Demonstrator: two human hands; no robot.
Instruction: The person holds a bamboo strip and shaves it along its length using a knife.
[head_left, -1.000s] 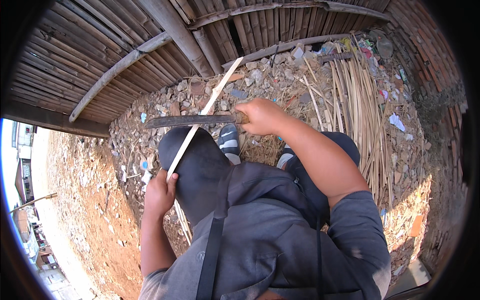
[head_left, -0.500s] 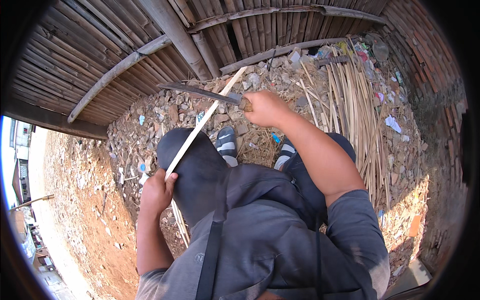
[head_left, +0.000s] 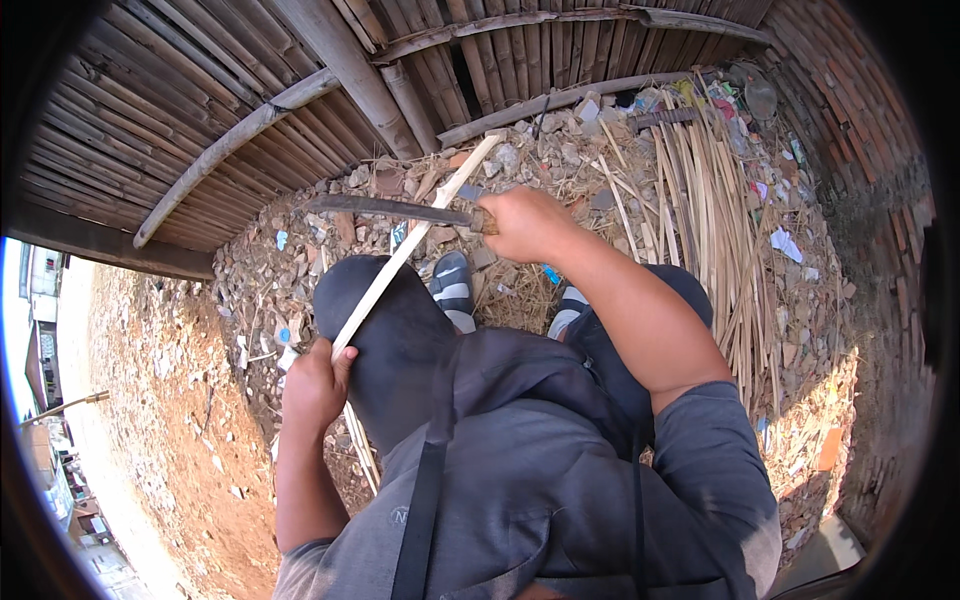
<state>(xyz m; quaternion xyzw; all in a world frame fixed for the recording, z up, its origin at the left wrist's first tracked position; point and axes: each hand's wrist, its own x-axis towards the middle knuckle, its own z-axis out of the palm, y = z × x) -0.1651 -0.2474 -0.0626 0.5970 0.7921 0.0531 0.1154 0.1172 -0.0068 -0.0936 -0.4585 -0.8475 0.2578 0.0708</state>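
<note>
- From my seat at a distance I see the pale strip [head_left: 390, 265] in front of me, slanting from near left to far right, across the left thigh [head_left: 365, 325] and out over the rubble [head_left: 360, 185].
- My left hand [head_left: 315, 385] has it near its lower end, thumb along the top and fingers curled round the edge; I cannot make out every fingertip.
- My right hand [head_left: 525, 225] is closed round the handle [head_left: 488, 221] of a long knife [head_left: 385, 207]. The blade points left and crosses over the strip toward its far end; whether the edge bites or just lies close, I cannot tell.
- I judge the strip light, split bamboo or similar wood: stiff edge-on, springy across its flat, apt to whip at the far end, which nothing seems to hold.
- Its faces look fairly smooth and could slide along a loose palm; the edges may be sharp or splintery, so I would pinch the flats rather than run fingers along the sides.
- The near end is where I would take hold, well apart from the blade, with the thigh as a rest underneath.
- The far part looks rough and uneven just beyond the blade; I would expect it to split more easily there.
- The knife I take to be the heavier thing, weighted toward the blade, so I want the handle in a full fist.
- More strips [head_left: 710, 220] lie in a long bundle to the right.
</note>
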